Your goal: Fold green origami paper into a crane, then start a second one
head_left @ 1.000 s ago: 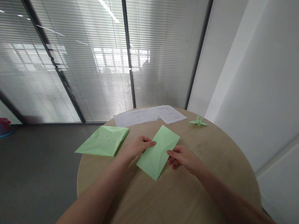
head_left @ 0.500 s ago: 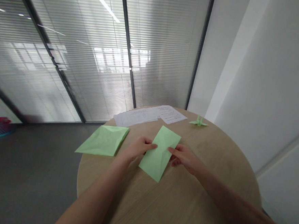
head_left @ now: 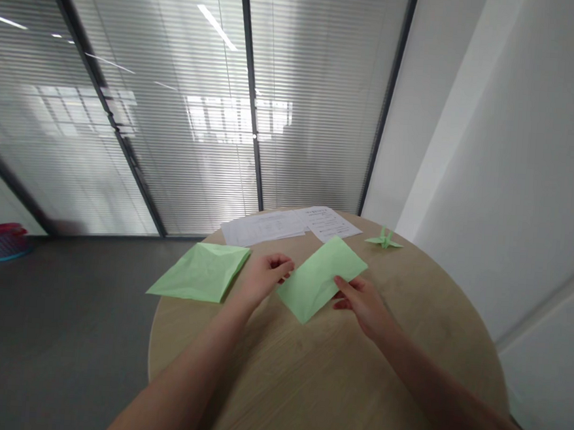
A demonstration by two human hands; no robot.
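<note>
A folded light green paper (head_left: 322, 276) is held tilted above the middle of the round table. My right hand (head_left: 360, 299) pinches its right edge, thumb on top and fingers underneath. Beside the paper's left edge is my left hand (head_left: 266, 276), fingers loosely bent and thumb off the paper's face; whether a fingertip still touches the edge is hard to see. Left of that hand lies a larger green paper stack or packet (head_left: 202, 271), overhanging the table's edge. A small green origami crane (head_left: 385, 239) stands at the far right.
White printed sheets (head_left: 266, 227) lie along the back of the wooden table (head_left: 295, 386). A pink and blue basket (head_left: 1, 241) sits on the floor at far left. Glass panels with blinds (head_left: 195, 189) stand behind, and a white wall (head_left: 515, 191) is on the right.
The green paper has moved right and slightly up, turning and tilting in my right hand. My left thumb has come off its face. The view has shifted slightly.
</note>
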